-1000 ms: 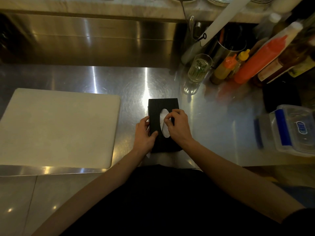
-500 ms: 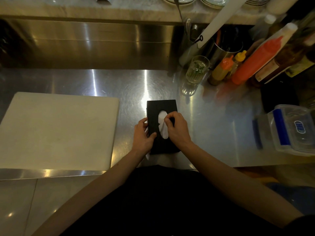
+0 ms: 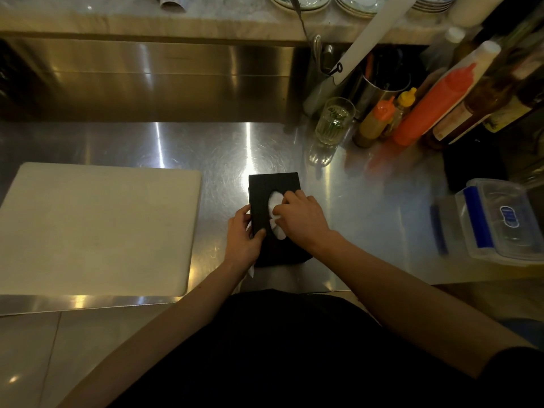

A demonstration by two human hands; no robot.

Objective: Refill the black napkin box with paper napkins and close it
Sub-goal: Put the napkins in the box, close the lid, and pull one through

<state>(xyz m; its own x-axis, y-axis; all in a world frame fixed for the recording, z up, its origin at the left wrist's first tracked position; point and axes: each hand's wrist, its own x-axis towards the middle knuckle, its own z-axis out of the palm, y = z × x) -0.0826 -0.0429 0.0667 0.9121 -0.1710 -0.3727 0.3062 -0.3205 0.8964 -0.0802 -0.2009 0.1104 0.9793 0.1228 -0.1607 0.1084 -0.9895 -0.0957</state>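
Note:
The black napkin box (image 3: 272,184) lies flat on the steel counter near its front edge, lid on, with an oval slot in the top. White paper napkins (image 3: 276,201) show through the slot. My left hand (image 3: 243,237) grips the box's left side, thumb on top. My right hand (image 3: 300,219) rests over the slot, its fingertips pinching the napkin there. A white napkin corner (image 3: 251,270) pokes out under the box's near left corner.
A large white cutting board (image 3: 97,225) lies to the left. A drinking glass (image 3: 334,120), squeeze bottles (image 3: 426,108) and utensil holders stand at the back right. A clear plastic container with blue clips (image 3: 497,219) sits at the right edge.
My right hand's fingers have moved down over the slot and now cover more of the napkin. The left hand keeps its hold on the box's side.

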